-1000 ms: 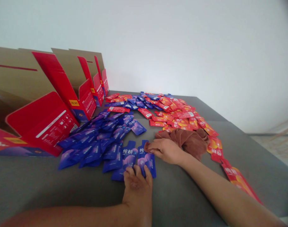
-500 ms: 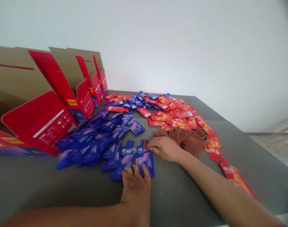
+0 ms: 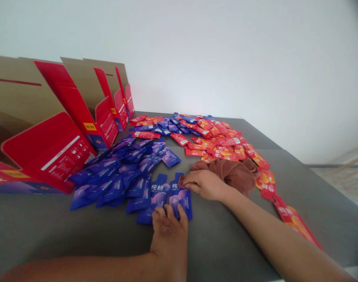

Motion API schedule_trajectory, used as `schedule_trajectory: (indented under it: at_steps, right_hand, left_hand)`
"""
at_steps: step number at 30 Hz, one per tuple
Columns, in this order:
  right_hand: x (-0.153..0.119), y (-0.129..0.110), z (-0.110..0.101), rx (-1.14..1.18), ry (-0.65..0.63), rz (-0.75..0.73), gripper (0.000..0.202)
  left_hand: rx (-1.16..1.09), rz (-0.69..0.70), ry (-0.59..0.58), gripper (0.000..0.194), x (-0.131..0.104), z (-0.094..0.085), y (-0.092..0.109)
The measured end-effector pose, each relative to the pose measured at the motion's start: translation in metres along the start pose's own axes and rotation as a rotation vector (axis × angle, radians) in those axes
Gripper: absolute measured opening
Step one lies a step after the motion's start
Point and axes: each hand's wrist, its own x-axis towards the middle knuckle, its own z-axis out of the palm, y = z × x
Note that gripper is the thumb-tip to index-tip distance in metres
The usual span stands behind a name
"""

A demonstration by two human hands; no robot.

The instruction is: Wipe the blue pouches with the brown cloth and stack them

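Note:
Two blue pouches lie face up side by side on the grey table (image 3: pixel 226 243). On the lower part of the right-hand blue pouch (image 3: pixel 183 194) rest the spread fingertips of my left hand (image 3: pixel 167 225), also touching the edge of the left-hand blue pouch (image 3: pixel 159 192). My right hand (image 3: pixel 207 184) is closed on a corner of a crumpled brown cloth (image 3: pixel 239 172), pressed against the top of the right-hand pouch. The rest of the cloth trails out behind that hand. Left of my hands spreads an overlapping heap of blue pouches (image 3: pixel 120 168).
Open red-and-blue cartons (image 3: pixel 64 156) stand in a row at the left. Red-and-orange pouches (image 3: pixel 223 145) are heaped at the back right, with a mixed pile (image 3: pixel 173 125) behind. One red pouch (image 3: pixel 295 219) lies near my right forearm. A white wall (image 3: pixel 226 58) rises behind.
Almost nothing differs. My hands, the cloth and the pouches keep their places, with only a very slight shift of the view.

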Motion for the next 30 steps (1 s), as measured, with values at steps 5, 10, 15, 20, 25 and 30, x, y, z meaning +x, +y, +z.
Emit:
schedule_trajectory:
  at_steps: [5,10,15,20,25,30]
  right_hand:
    - [-0.003,-0.001,-0.001,-0.057,0.016,0.015,0.019]
    - [-0.005,-0.031,-0.001,0.019,-0.061,-0.135,0.019]
    - [-0.003,-0.023,-0.001,0.028,-0.034,-0.099,0.02]
    - [-0.003,-0.001,-0.003,-0.048,-0.001,0.001,0.018]
    - [-0.005,-0.022,-0.003,-0.086,-0.04,-0.077,0.017]
    - [-0.005,-0.039,-0.003,-0.017,-0.084,-0.145,0.019]
  left_hand:
    - [-0.007,-0.007,0.024,0.077,0.001,0.002,0.002]
    - [0.003,0.009,0.035,0.073,-0.001,0.001,0.001]
    - [-0.011,0.023,0.068,0.065,-0.002,-0.001,-0.002]
    - [0.002,-0.014,0.084,0.067,-0.001,0.004,0.001]
    - [-0.001,0.004,0.071,0.07,-0.003,0.004,0.002]
    - [-0.009,0.013,0.023,0.07,-0.003,0.001,0.001]
